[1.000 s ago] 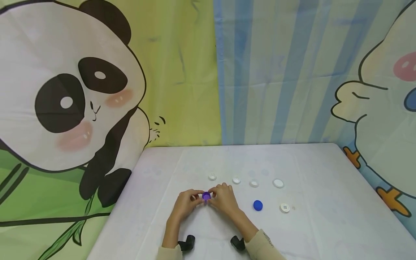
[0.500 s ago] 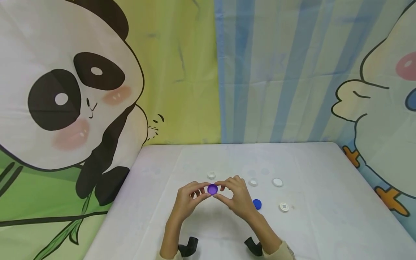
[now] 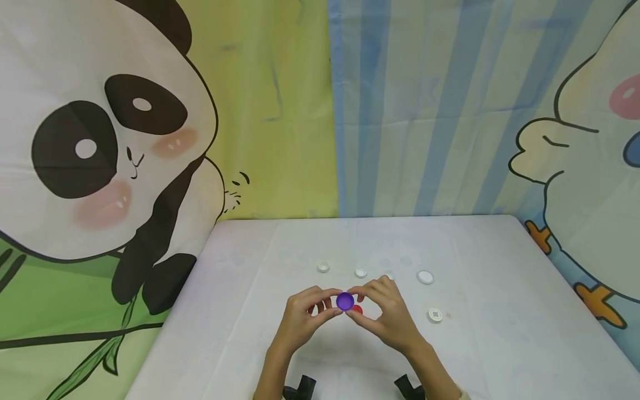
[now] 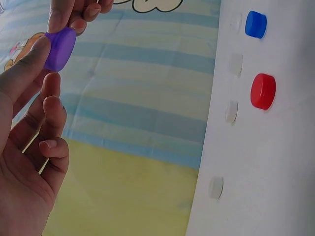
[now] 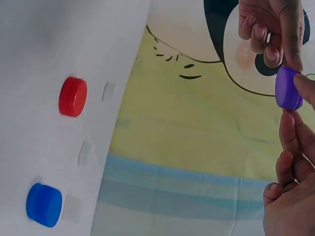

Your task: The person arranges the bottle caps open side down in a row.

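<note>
A purple bottle cap (image 3: 345, 301) is raised above the table, its hollow side facing the head camera. My left hand (image 3: 302, 318) pinches its left edge between thumb and index finger, and my right hand (image 3: 391, 316) pinches the right edge the same way. Just behind the right fingertips, a red bottle cap (image 3: 357, 309) shows partly in the head view. The left wrist view shows this red cap (image 4: 263, 91) whole on the table, with a blue bottle cap (image 4: 256, 24) beyond it. In the head view the blue cap is hidden behind my right hand.
Small white caps (image 3: 323, 266) stand in a row toward the back of the white table (image 3: 250, 333). Another white cap (image 3: 434, 315) lies to the right, nearer me. Printed curtains (image 3: 280, 111) hang behind the table. Each wrist carries a black camera mount (image 3: 301, 388).
Both hands have lifted the purple cap and carried it to the right, turning its hollow side toward the head camera. The red cap has come partly into sight; the blue one is now covered.
</note>
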Available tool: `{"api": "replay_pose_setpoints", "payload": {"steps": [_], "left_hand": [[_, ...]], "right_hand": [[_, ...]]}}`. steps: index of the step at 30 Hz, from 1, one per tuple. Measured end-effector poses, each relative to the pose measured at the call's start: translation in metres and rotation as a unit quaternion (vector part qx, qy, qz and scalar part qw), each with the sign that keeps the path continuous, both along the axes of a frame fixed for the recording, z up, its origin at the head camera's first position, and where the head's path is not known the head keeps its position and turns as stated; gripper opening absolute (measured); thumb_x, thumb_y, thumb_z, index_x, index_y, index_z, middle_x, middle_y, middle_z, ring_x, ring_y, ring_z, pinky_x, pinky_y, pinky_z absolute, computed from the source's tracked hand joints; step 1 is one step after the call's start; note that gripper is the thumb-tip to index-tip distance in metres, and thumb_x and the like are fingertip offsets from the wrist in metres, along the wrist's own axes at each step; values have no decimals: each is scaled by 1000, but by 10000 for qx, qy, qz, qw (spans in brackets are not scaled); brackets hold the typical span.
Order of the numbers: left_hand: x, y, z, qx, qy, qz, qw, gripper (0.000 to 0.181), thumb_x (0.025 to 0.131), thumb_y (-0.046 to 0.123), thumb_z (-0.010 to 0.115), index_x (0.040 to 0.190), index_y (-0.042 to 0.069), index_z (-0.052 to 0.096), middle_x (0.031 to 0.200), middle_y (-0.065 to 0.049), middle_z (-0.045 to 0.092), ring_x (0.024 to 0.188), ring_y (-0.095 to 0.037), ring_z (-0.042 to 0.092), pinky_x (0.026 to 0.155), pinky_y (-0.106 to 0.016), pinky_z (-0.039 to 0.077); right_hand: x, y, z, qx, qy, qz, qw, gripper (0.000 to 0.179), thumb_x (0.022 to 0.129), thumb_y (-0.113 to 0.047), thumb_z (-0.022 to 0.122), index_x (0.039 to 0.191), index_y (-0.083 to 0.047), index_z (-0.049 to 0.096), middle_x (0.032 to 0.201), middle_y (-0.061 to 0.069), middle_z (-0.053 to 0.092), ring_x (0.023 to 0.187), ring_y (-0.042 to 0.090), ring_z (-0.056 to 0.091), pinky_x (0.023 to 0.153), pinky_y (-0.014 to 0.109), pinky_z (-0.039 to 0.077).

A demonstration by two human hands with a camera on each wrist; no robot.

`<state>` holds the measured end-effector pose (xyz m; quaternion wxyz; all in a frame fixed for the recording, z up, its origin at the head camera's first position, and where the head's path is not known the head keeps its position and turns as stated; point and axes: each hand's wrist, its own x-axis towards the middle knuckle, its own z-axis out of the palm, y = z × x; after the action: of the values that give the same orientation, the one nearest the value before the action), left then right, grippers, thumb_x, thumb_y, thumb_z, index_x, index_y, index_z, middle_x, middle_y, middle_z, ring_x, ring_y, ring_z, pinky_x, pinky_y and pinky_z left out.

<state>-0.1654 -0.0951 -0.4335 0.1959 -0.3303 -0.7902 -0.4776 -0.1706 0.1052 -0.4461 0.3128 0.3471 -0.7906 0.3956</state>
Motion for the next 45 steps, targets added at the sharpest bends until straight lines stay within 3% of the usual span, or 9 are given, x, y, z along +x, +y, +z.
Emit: {"api": "replay_pose_setpoints", "payload": {"steps": [7, 11, 13, 20, 30, 34, 38, 41, 45], "left_hand": [[4, 8, 7, 13, -10, -129, 9999, 25, 75, 12, 72, 98, 8, 67, 68, 1, 57, 58, -5, 47, 48, -20, 40], [-1, 11, -2, 113, -279, -59, 9995, 26, 78, 20, 69, 102, 10, 67, 69, 4, 57, 58, -4, 47, 48, -19, 41], [-4, 11, -9, 183, -634, 17, 9978, 26, 80, 26, 67, 104, 15, 67, 70, 6, 57, 59, -4, 48, 49, -19, 41], [-6, 14, -15, 360, -2425, 14, 9695, 23, 81, 38, 63, 95, 22, 69, 73, 7, 60, 57, -8, 50, 51, -23, 44], [2, 16, 11, 556, -3026, -354, 9508, 20, 83, 22, 64, 94, 7, 70, 75, -3, 62, 55, -6, 48, 51, -21, 42], [-1, 16, 5, 736, -2823, -288, 9561, 19, 82, 21, 65, 92, 6, 70, 73, -3, 60, 55, -6, 47, 50, -21, 42], [-7, 16, -9, 669, -1859, -24, 9803, 17, 78, 24, 69, 91, 13, 70, 67, 3, 56, 56, -5, 45, 48, -20, 40], [-10, 16, -14, 527, -814, -24, 9953, 18, 76, 24, 71, 92, 15, 70, 66, 6, 55, 56, -3, 45, 47, -19, 39], [-9, 15, -10, 515, 205, -375, 9978, 21, 74, 16, 72, 95, 12, 70, 68, 7, 57, 57, -1, 46, 47, -16, 37]], "right_hand": [[-2, 9, -3, -210, 489, 100, 9985, 40, 59, -20, 82, 95, -13, 67, 81, -9, 59, 78, 9, 42, 74, 23, 26], [-4, 12, -4, -254, 741, 53, 9969, 40, 58, -24, 83, 93, -12, 67, 79, -9, 60, 74, 9, 43, 72, 23, 25], [-4, 13, -2, -236, 818, 21, 9964, 39, 59, -26, 82, 93, -14, 67, 79, -10, 60, 73, 9, 43, 72, 23, 25], [-5, 14, -3, -171, 1038, 23, 9944, 35, 61, -26, 81, 90, -13, 66, 76, -8, 58, 72, 9, 40, 72, 24, 24], [-8, 15, -5, -141, 1283, 83, 9916, 36, 63, -28, 80, 91, -10, 66, 73, -7, 55, 72, 11, 38, 71, 25, 24], [-6, 16, -7, -132, 822, -7, 9965, 44, 60, -27, 82, 97, -10, 65, 77, -7, 55, 74, 10, 38, 71, 24, 25], [-1, 17, -7, -273, -632, -80, 9976, 41, 68, -22, 78, 104, -16, 60, 79, -10, 53, 75, 6, 40, 66, 21, 31], [3, 18, -6, -566, -1903, 80, 9801, 23, 79, -16, 68, 101, -20, 61, 78, -10, 53, 73, 6, 44, 63, 22, 36], [6, 20, -2, -949, -2834, 590, 9525, 13, 87, -12, 57, 96, -17, 65, 81, -5, 58, 75, 12, 48, 65, 27, 39]]}}
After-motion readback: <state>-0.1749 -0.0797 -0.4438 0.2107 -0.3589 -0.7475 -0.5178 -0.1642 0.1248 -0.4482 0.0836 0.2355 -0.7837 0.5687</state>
